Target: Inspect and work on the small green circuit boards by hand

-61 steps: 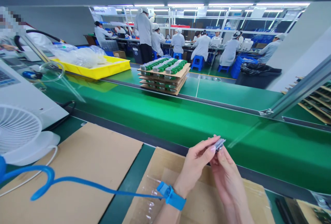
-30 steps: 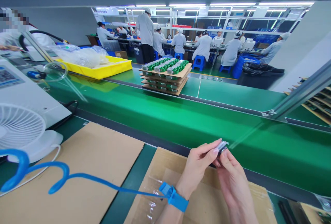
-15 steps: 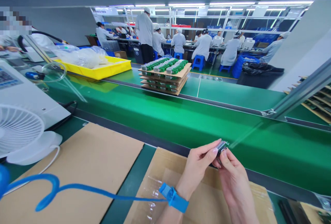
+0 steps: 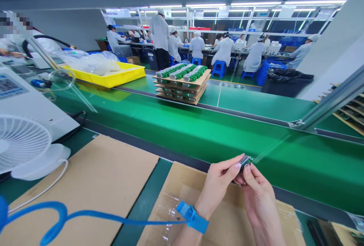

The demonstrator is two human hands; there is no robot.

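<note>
- The left hand (image 4: 223, 177) grasps a small part (image 4: 245, 161) from my camera's left side, thumb and fingers pinched along its body; I see a blue strap (image 4: 198, 222) around this wrist.
- I see the right hand (image 4: 258, 193) gripping the same part from the other side, thumb pressed near its lower end and the other fingers curled behind.
- The part sits between both sets of fingertips, tilted, and against my view of the green belt (image 4: 176, 132). It looks dark and clear; the fingers hide much of it, so I cannot tell its full shape.
- Under the forearms I have a taped cardboard sheet (image 4: 162, 208) on the bench; a plain brown sheet (image 4: 93, 177) lies to its left.
- A blue coiled cord (image 4: 99, 215) runs from the strap across both sheets to my left edge.
- At far left I see a white fan (image 4: 22, 143).
- Beyond the belt I make out a layered stack of green boards (image 4: 182, 74) on cardboard, and, left of it, a yellow tray (image 4: 112, 81) holding clear plastic bags (image 4: 93, 64).
- Farther back, I see people in white coats (image 4: 159, 30) along a long workbench, most of them seated.
</note>
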